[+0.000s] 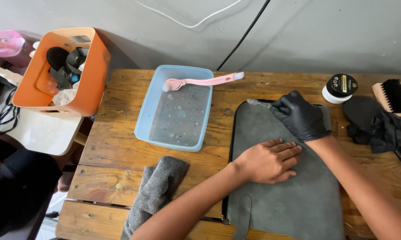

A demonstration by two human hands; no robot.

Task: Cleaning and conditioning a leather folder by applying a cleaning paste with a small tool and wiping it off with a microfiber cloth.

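Bare left hand (268, 161) flat, fingers together, on grey suede bag (294, 195), gloved right hand (300, 116) clamped on small brush (258, 103), wooden surface (120, 133)

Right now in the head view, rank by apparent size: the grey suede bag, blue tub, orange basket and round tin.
1. Grey suede bag
2. Blue tub and orange basket: too alike to rank
3. Round tin

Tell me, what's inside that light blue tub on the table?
The blue tub holds cloudy, greyish water with small bubbles or specks floating on it. A pink brush lies across its back rim, not in the water. Whether anything rests on the bottom cannot be told through the murk.
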